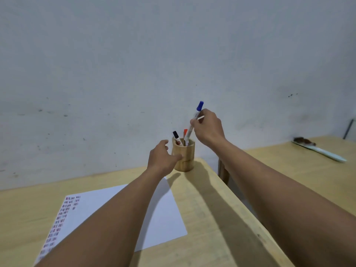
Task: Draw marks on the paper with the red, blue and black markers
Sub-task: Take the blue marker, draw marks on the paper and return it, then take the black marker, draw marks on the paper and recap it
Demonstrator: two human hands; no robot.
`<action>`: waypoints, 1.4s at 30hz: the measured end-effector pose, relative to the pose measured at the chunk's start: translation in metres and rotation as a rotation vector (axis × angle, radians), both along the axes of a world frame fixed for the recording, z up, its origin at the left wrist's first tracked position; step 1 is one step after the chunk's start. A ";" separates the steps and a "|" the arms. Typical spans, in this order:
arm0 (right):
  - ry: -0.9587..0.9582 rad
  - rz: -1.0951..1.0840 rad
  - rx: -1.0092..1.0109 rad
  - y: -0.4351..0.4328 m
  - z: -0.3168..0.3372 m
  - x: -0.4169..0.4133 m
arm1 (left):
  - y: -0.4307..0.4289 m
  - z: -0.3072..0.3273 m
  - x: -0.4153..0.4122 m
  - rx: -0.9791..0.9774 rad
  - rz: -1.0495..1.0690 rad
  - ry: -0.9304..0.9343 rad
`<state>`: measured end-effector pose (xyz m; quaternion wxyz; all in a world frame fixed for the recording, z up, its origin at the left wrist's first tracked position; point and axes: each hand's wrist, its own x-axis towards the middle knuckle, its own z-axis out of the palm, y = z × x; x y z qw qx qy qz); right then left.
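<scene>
A round wooden pen holder (184, 157) stands at the far corner of the table. My left hand (162, 158) grips its left side. My right hand (209, 128) pinches the blue-capped marker (194, 120), whose lower end sits inside the holder's mouth, cap pointing up. The black-capped marker (176, 137) and the red-capped marker (185, 133) stand in the holder. A white sheet of paper (165, 214) lies on the table beneath my left forearm, with rows of red, blue and black marks (63, 214) down its left side.
The light wooden table (208, 218) ends at a right edge near the holder. Past a gap stands a second table (300, 162) bearing a white-handled brush (319, 149). A grey wall (134, 74) rises right behind both.
</scene>
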<state>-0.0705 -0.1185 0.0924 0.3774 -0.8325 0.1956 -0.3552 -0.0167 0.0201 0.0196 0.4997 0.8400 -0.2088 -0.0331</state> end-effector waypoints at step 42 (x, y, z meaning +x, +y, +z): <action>0.168 -0.061 -0.283 0.015 -0.034 0.048 | -0.033 -0.048 0.035 0.043 0.034 -0.053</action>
